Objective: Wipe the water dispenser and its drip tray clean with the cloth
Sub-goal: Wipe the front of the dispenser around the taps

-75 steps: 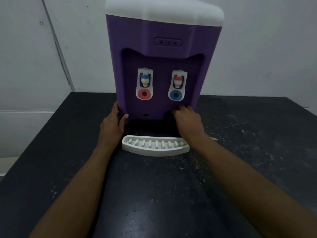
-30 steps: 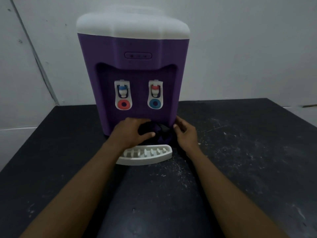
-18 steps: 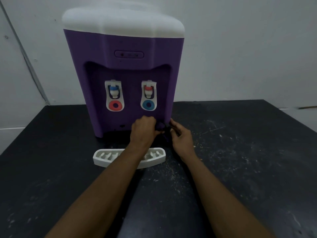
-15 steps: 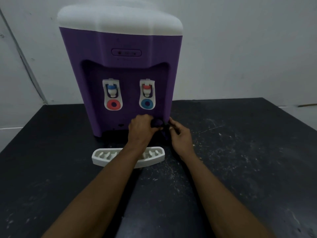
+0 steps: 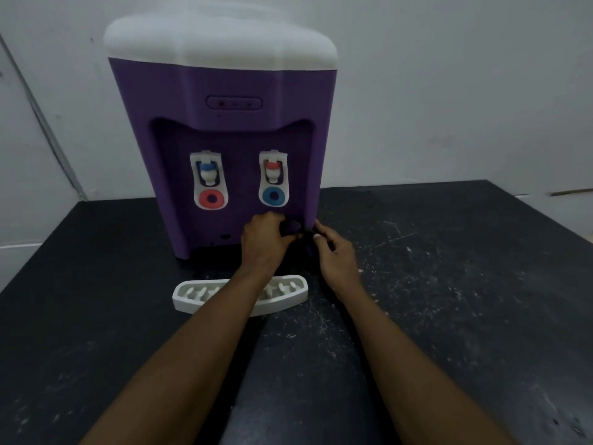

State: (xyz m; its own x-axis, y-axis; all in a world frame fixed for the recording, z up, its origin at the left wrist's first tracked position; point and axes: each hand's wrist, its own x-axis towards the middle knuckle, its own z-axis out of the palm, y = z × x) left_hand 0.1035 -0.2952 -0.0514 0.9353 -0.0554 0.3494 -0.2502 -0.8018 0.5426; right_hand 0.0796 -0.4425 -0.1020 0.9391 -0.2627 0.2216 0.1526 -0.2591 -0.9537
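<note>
In the head view, a purple plastic water dispenser [image 5: 224, 130] with a white top is standing on a scuffed black table [image 5: 449, 284]. The left hand [image 5: 263, 240] is curling its fingers round a small dark purple cloth [image 5: 293, 227], which is bunching against the dispenser's lower right front corner, below the blue-ringed tap [image 5: 273, 175]. The right hand [image 5: 337, 255] is pinching the cloth's other end, just beside the left. A white slotted plastic drip tray [image 5: 192, 298] is lying on the table in front of the dispenser, apart from it, under the left forearm.
</note>
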